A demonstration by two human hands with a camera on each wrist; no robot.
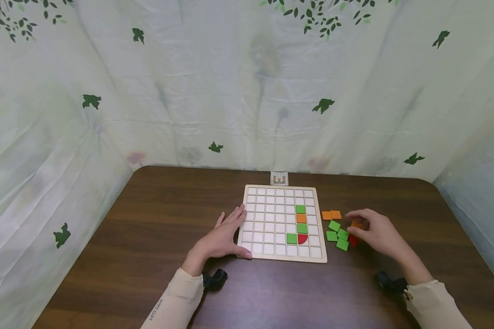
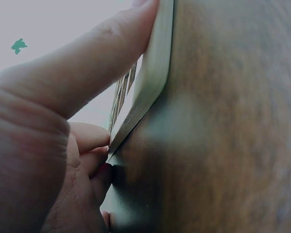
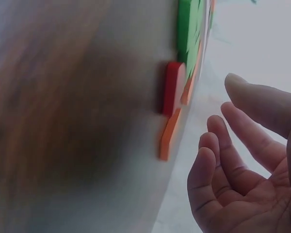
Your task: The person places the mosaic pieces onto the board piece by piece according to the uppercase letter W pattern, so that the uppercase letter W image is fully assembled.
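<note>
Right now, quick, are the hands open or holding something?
Left hand: open, touching the edge of the grid board.
Right hand: open, holding nothing, near the loose red piece.

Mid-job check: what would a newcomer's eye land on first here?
Likely the white grid board on the brown table, with the left hand against its left side. Next, the red quarter-circle piece toward its lower right. Then the loose green tiles between the board and the right hand.
</note>
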